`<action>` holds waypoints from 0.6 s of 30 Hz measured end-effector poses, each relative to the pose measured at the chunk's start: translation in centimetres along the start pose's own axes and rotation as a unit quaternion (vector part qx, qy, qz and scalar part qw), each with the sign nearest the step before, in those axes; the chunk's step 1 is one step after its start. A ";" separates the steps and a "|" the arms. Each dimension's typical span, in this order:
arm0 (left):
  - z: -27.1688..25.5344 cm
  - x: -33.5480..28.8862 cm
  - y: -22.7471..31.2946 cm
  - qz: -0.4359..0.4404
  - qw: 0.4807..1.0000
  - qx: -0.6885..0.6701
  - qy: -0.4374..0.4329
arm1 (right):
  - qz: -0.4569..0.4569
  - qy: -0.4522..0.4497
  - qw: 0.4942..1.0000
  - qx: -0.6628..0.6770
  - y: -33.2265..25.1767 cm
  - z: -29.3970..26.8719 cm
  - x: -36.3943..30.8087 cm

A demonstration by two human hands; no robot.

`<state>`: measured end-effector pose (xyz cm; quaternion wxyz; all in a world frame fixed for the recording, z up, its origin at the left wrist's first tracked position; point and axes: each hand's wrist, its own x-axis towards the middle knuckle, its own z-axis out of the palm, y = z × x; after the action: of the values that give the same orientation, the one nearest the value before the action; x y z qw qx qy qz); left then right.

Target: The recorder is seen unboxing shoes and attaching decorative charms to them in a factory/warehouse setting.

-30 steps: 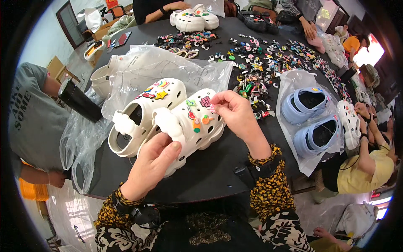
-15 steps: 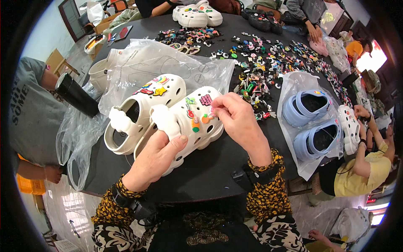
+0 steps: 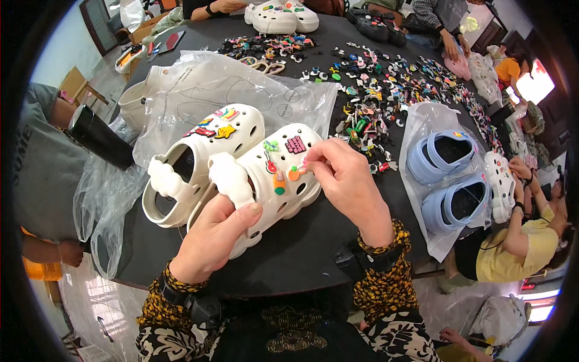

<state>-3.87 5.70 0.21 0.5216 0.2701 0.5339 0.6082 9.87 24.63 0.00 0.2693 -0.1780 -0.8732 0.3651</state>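
My left hand point(image 3: 208, 241) is closed round the heel-strap side of a white clog point(image 3: 271, 208), its thumb lying along the edge. The clog is tilted with its toe pointing away to the right. Colourful charms sit in its holes, among them a pink block charm point(image 3: 295, 145), a green and orange charm point(image 3: 278, 183) and a small orange charm point(image 3: 294, 173). Over the toe, my right hand point(image 3: 353, 187) pinches a small pinkish charm at the clog's surface, mostly hidden by the fingers. Beside it on the left stands the matching clog point(image 3: 169, 181), with rainbow and star charms.
Behind the clogs lies a clear plastic bag point(image 3: 199, 78). Loose charms point(image 3: 374, 90) cover the table's far right. Blue clogs point(image 3: 443, 202) rest on plastic to the right. A co-worker at the right handles a white clog point(image 3: 499, 187); a black cylinder point(image 3: 99, 137) is at the left.
The held clog and my left hand have shifted slightly down and left in the picture. My right hand stays pinched near the toe. A co-worker's hand at the top has moved closer to the far clogs.
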 end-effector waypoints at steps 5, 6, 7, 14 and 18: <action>0.0 -0.1 0.3 -0.005 1.000 -0.012 -0.005 | -0.010 -0.012 1.000 0.008 -0.1 0.0 -0.3; 0.0 -0.1 0.3 0.002 1.000 -0.013 -0.009 | 0.004 -0.019 1.000 0.024 -0.4 0.0 -0.4; 0.0 -0.1 0.2 0.009 1.000 -0.014 -0.013 | 0.019 -0.026 0.999 0.040 -0.6 0.0 -0.5; 0.0 -0.1 -0.2 0.018 1.000 -0.021 -0.012 | -0.057 0.030 0.996 -0.058 0.8 0.7 -0.2; -0.4 -0.2 -0.3 0.008 1.000 -0.019 -0.011 | -0.039 0.050 0.998 -0.014 0.9 0.7 -0.1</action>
<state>-4.05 5.38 -0.11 0.5274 0.2707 0.5145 0.6196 9.66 24.83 -1.14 0.3239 -0.1652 -0.8701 0.3326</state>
